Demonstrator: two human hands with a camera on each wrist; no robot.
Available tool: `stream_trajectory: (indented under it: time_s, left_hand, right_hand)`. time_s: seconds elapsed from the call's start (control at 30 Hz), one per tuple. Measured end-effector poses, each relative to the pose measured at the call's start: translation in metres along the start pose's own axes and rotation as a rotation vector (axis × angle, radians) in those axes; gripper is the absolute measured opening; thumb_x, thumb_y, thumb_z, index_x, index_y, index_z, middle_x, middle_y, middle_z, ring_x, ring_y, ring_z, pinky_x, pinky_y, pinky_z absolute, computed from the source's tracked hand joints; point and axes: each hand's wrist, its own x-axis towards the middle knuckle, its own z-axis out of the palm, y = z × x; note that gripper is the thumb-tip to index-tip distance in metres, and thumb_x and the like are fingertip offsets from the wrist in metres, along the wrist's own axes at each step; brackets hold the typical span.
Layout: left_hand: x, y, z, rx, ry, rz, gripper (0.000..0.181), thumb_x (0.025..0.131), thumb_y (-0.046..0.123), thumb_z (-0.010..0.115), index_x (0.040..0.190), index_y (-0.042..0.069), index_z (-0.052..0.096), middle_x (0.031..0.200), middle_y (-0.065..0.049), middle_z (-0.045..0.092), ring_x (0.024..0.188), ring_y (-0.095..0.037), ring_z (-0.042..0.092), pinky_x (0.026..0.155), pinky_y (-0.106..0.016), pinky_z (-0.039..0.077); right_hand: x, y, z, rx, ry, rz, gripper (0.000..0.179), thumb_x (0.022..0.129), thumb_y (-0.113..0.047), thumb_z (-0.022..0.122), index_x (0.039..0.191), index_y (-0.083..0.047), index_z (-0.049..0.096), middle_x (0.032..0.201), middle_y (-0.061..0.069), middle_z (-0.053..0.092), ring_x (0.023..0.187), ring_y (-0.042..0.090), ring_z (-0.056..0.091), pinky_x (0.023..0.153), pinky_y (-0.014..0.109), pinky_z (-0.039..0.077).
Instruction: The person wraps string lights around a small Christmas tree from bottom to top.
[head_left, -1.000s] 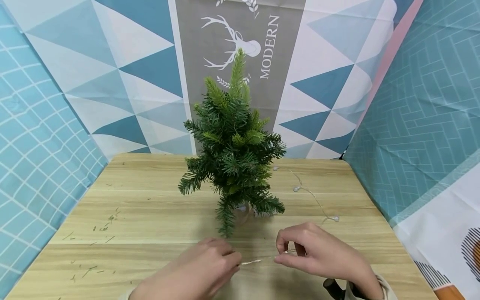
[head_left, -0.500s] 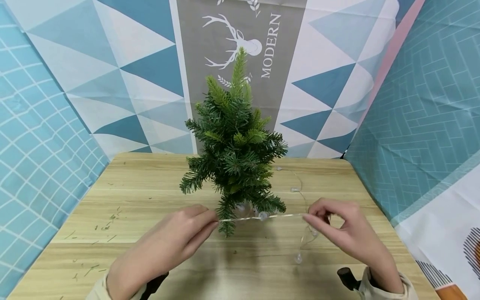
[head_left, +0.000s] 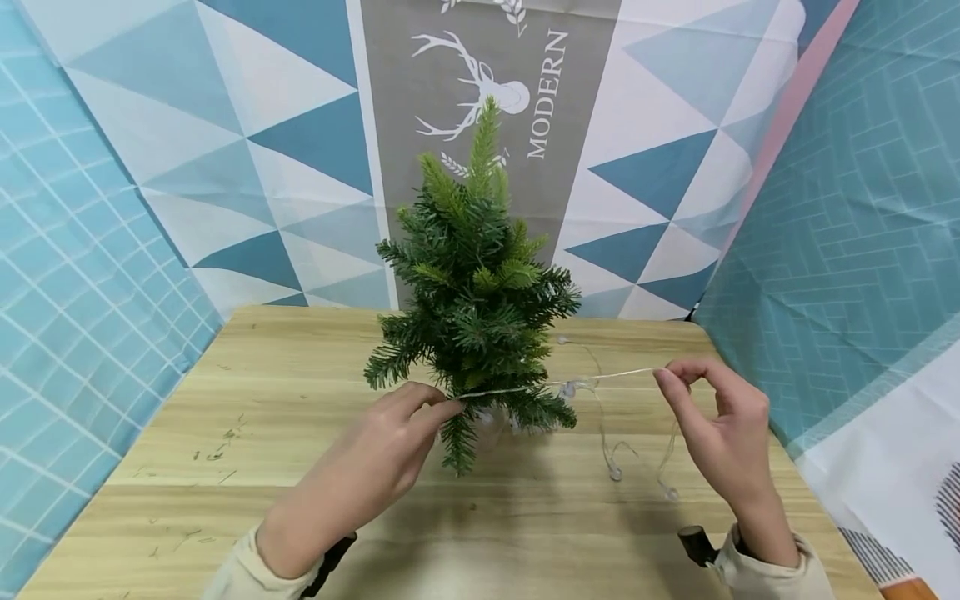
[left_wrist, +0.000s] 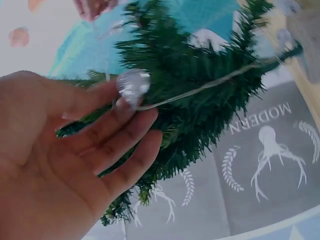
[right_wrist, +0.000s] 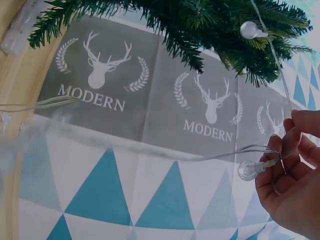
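Observation:
A small artificial Christmas tree (head_left: pixel 468 308) stands upright on the table. My left hand (head_left: pixel 375 450) pinches a string of fairy lights close against its lower left branches; a clear bulb (left_wrist: pixel 134 84) shows at the fingertips in the left wrist view. Out to the right, my right hand (head_left: pixel 723 437) pinches the same string between thumb and forefinger, beside another bulb (right_wrist: pixel 248 170). Between the hands the wire runs almost straight across the lower front branches, with a bulb (head_left: pixel 568 389) midway. Loose wire hangs below the right hand. The tree's base is mostly hidden behind its branches.
More of the light string trails over the table right of the tree, including a bulb (head_left: pixel 615 473). Green needle bits (head_left: pixel 213 454) are scattered on the wooden table (head_left: pixel 300 500) at left. Patterned cloth (head_left: pixel 637 100) rises behind, with blue cloth at both sides.
Both hands have risen and moved away from me, stretching the string wider and bringing it up across the lower branches. The right hand has also moved right, lifting bulbs along with it.

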Motion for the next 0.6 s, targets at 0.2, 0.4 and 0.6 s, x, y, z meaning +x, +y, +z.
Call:
stream_trajectory:
  time_s: [0.2,0.4,0.6]
  left_hand:
    - [0.002,0.003,0.011,0.137,-0.028,-0.031,0.052,0.082,-0.007,0.062,0.133,0.002,0.059,0.121,-0.013,0.062,0.106,-0.024,0.062,0.091,-0.033,0.056]
    - [0.002,0.006,0.021,0.214,-0.058,-0.047,0.056,0.085,-0.002,0.064,0.14,0.001,0.052,0.12,-0.015,0.063,0.103,-0.026,0.063,0.089,-0.035,0.056]
    - [0.003,0.006,0.028,0.232,-0.081,-0.045,0.056,0.087,-0.001,0.064,0.141,0.001,0.051,0.12,-0.014,0.063,0.104,-0.026,0.062,0.088,-0.036,0.056]
  right_hand:
    - [0.004,0.002,-0.002,-0.027,0.01,0.006,0.001,0.088,0.013,0.064,0.087,0.013,0.064,0.08,0.007,0.061,0.077,0.01,0.053,0.076,0.018,0.044]
    - [0.005,0.01,-0.004,0.008,0.032,-0.001,0.004,0.089,0.015,0.06,0.093,0.017,0.062,0.085,0.009,0.06,0.08,0.01,0.053,0.081,0.02,0.044]
    - [0.01,0.011,-0.003,0.032,0.078,0.015,0.008,0.092,0.011,0.061,0.094,0.019,0.061,0.087,0.012,0.062,0.082,0.011,0.056,0.086,0.022,0.045]
